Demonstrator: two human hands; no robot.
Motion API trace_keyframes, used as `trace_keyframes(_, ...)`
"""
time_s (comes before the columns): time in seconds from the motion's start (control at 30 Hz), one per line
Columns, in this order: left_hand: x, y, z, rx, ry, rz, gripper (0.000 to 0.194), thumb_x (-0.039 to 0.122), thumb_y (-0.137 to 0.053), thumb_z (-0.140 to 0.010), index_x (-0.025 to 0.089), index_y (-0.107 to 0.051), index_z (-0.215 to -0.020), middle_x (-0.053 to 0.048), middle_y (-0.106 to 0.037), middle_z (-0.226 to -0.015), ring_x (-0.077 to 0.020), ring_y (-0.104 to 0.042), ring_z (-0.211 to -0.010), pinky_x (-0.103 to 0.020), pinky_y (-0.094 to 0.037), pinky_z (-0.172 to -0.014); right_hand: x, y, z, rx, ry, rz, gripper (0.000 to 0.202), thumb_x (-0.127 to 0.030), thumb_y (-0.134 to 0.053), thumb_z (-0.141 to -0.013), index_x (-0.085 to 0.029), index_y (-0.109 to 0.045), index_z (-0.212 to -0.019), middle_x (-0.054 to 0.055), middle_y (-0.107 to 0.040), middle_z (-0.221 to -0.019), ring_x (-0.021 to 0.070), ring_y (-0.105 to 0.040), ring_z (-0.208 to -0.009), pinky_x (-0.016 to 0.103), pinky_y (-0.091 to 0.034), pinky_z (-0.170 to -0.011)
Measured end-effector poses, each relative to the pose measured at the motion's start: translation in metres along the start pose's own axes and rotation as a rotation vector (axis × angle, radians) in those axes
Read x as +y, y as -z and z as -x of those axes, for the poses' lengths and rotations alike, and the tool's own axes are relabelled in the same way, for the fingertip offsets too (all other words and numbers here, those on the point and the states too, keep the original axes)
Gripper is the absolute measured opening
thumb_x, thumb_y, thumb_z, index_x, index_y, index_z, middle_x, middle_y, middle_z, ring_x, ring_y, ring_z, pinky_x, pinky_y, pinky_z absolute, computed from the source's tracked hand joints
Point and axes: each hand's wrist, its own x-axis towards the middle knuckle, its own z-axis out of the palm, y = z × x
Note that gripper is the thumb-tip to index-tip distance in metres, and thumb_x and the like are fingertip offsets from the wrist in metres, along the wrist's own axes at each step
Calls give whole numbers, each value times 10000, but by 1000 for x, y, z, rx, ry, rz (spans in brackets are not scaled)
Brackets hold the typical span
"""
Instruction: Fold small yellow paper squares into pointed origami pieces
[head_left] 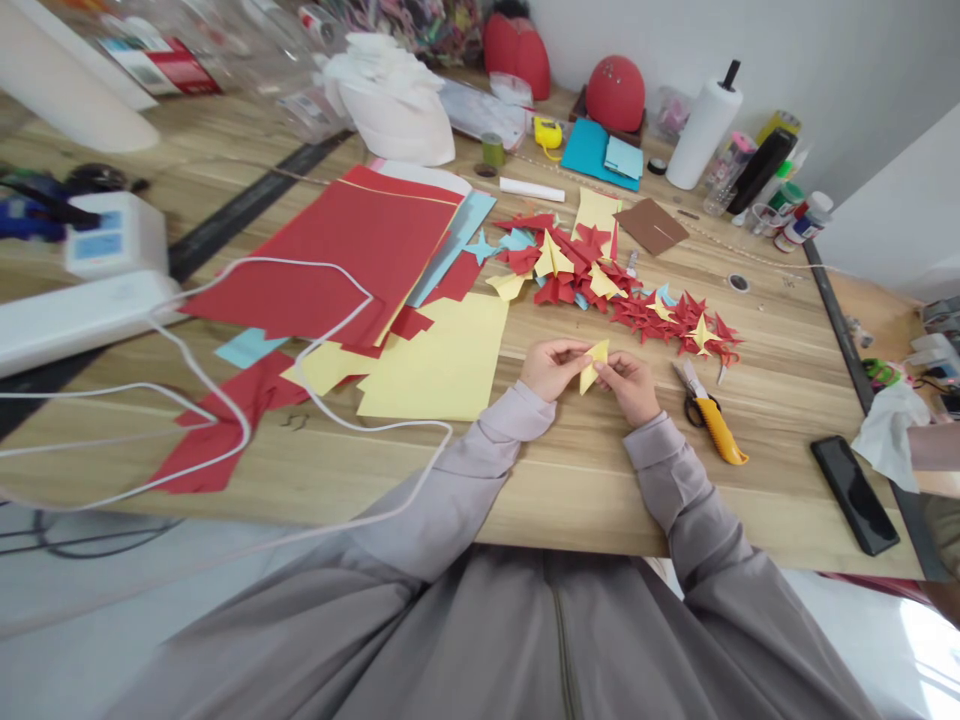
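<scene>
Between my two hands, just above the wooden table (570, 480), is a small folded piece of yellow paper (595, 366). My left hand (553, 368) pinches its left side, and my right hand (628, 384) grips its right edge with thumb and fingers. Just beyond my hands lies a pile of folded red paper shapes (555, 288), with yellow and blue ones mixed in. A yellow paper star (702, 335) rests at the pile's right end. To the right of my right hand are a box cutter with an orange handle (721, 430) and black-handled scissors (694, 408), partly covered by it.
Red paper sheets (330, 250) and yellow sheets (450, 360) lie to the left, crossed by a white cable (337, 265). A black phone (855, 494) is near the right edge. Another person's arm (934, 447) shows at far right. Bottles (804, 222) stand at the back right.
</scene>
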Motion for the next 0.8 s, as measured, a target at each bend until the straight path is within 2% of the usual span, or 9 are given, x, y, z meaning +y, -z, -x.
trace_keyframes(0.23,-1,0,-2,92,-20,-27,298,328,-744,-514,133,-685,-732,-57,-689,-710,-174,-619,-658,-332,-503,-664,-3,5,3,-67,7,-71,190,-369,-629,-714,-179,-633,-708,-11,-616,-586,77,-505,-492,216,-402,-499)
trace_keyframes(0.37,0,1,-3,112,-14,-19,291,314,-747,-504,130,-682,-720,-44,-681,-680,-162,-608,-635,-324,-497,-651,-1,4,2,-52,-10,-88,179,-354,-638,-705,-176,-640,-731,-14,-618,-581,71,-501,-478,208,-394,-481)
trace_keyframes(0.6,0,1,-3,82,3,11,304,293,-754,-491,117,-680,-727,-51,-682,-682,-159,-608,-637,-309,-491,-638,0,1,0,-4,-38,-63,218,-373,-679,-652,-170,-614,-696,-23,-612,-545,67,-488,-450,206,-397,-465)
trace_keyframes(0.8,-6,0,-4,15,32,47,377,263,-778,-437,110,-680,-768,-49,-680,-712,-147,-595,-635,-289,-476,-630,-1,2,1,-22,-27,-66,221,-376,-684,-647,-171,-604,-669,-19,-608,-540,71,-491,-454,208,-393,-462)
